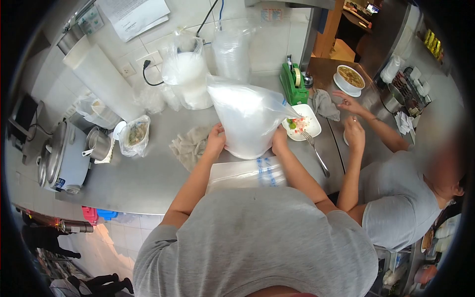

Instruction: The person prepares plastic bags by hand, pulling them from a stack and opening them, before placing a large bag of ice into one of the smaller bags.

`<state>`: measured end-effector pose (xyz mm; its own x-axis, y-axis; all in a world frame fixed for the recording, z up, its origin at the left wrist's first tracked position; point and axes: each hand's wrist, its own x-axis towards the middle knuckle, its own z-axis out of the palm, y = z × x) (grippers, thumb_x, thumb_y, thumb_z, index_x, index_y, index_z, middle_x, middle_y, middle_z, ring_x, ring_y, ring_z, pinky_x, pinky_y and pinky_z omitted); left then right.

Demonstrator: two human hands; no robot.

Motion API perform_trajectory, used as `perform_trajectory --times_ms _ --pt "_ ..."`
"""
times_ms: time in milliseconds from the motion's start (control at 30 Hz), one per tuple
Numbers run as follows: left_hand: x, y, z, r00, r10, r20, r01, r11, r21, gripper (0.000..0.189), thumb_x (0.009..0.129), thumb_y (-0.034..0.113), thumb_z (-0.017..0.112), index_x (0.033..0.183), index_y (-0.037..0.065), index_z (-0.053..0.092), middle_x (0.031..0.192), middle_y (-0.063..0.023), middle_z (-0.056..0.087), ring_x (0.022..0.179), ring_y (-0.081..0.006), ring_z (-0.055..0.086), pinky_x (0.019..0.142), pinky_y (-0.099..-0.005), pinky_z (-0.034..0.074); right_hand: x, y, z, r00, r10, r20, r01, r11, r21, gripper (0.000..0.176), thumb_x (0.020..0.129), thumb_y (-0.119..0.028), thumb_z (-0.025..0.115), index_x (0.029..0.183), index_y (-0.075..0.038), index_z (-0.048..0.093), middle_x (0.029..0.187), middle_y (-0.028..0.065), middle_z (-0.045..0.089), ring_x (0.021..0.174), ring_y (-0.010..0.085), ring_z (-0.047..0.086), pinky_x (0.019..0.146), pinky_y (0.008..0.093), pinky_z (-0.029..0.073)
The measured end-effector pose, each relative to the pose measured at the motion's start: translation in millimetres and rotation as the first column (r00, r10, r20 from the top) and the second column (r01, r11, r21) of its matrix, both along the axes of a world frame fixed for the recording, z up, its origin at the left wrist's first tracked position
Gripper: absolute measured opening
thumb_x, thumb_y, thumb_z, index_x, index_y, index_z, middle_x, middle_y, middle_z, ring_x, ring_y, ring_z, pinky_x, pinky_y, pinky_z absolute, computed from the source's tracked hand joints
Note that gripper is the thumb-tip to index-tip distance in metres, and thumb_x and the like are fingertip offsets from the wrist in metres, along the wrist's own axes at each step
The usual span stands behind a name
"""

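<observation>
A large puffed-out transparent plastic bag point(245, 116) stands upright on the steel counter in front of me. Its bottom looks rounded and whitish, and what is inside cannot be made out. My left hand point(216, 140) grips the bag's lower left side, its fingertips partly hidden behind the plastic. On the lower right side, my right hand point(279, 140) holds the bag too, its fingers mostly hidden. Between my forearms lies a flat stack of plastic bags point(242, 174) with blue print. A crumpled grey cloth point(190, 147) is beside my left hand.
To the right are a white plate point(310, 129) with food scraps, a fork point(319, 156) and a green tape dispenser point(294, 84). A co-worker's hands point(352, 126) are near a soup bowl point(349, 79). Bagged food point(134, 136) and a rice cooker point(67, 156) stand left.
</observation>
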<state>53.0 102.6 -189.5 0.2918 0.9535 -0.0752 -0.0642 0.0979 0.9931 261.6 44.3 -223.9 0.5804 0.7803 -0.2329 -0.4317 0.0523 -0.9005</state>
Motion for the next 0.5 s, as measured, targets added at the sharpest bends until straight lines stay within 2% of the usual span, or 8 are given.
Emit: perform_trajectory --times_ms 67,167,267,333,467,500 --pt "-3.3 10.7 8.5 0.981 -0.152 -0.124 0.153 0.988 -0.001 0.031 0.08 0.005 0.051 0.109 -0.004 0.053 0.073 -0.005 0.06 0.054 -0.0121 0.054 0.046 -0.0233 0.044 8.1 3.8 12.1 0.993 0.119 -0.014 -0.119 0.993 0.024 0.03 0.086 -0.012 0.051 0.11 0.006 0.054 0.099 0.0159 0.061 0.087 0.0198 0.06 0.075 0.0283 0.047" --pt "-3.6 27.7 11.9 0.941 -0.246 -0.234 0.243 0.969 -0.045 0.027 0.079 0.005 0.052 0.102 -0.006 0.057 0.071 -0.0078 0.061 0.05 -0.0144 0.054 0.041 -0.0245 0.043 18.7 12.8 18.7 0.981 0.193 -0.015 -0.193 0.981 -0.008 0.034 0.085 -0.015 0.052 0.111 0.007 0.053 0.099 0.0169 0.061 0.086 0.0212 0.06 0.075 0.03 0.048" --pt "3.8 30.0 17.6 0.93 -0.189 -0.315 0.206 0.978 0.021 0.023 0.078 0.006 0.052 0.095 -0.008 0.06 0.067 -0.0095 0.06 0.051 -0.0145 0.054 0.041 -0.0255 0.043 27.7 34.1 -8.7 0.947 0.16 0.278 -0.177 0.983 0.038 0.041 0.085 -0.019 0.052 0.115 0.009 0.051 0.102 0.0167 0.061 0.086 0.0235 0.061 0.076 0.0314 0.048" --pt "8.8 36.4 16.0 0.927 -0.167 -0.337 0.183 0.983 0.016 0.023 0.079 0.009 0.051 0.091 -0.009 0.059 0.065 -0.01 0.059 0.051 -0.0143 0.054 0.041 -0.0262 0.043 31.3 52.0 -9.4 0.905 0.134 0.404 -0.17 0.984 0.055 0.041 0.085 -0.019 0.052 0.115 0.008 0.051 0.102 0.0166 0.062 0.086 0.0235 0.061 0.076 0.0314 0.048" --pt "14.4 66.1 -22.5 0.94 -0.169 -0.298 0.148 0.985 -0.093 0.027 0.082 0.016 0.05 0.085 -0.01 0.058 0.063 -0.011 0.058 0.047 -0.0143 0.05 0.038 -0.0279 0.038 36.2 95.2 9.7 0.887 0.19 0.421 -0.21 0.978 0.0 0.04 0.085 -0.019 0.053 0.115 0.008 0.051 0.101 0.0164 0.062 0.086 0.0236 0.061 0.076 0.0314 0.048" --pt "12.6 76.1 -35.5 0.947 -0.218 -0.237 0.173 0.965 -0.199 0.029 0.082 0.017 0.05 0.084 -0.01 0.058 0.064 -0.0112 0.058 0.047 -0.0143 0.049 0.038 -0.0281 0.036 35.3 104.1 13.4 0.891 0.209 0.403 -0.224 0.975 -0.01 0.04 0.085 -0.019 0.053 0.115 0.008 0.052 0.101 0.0164 0.062 0.087 0.0237 0.061 0.076 0.0315 0.048"
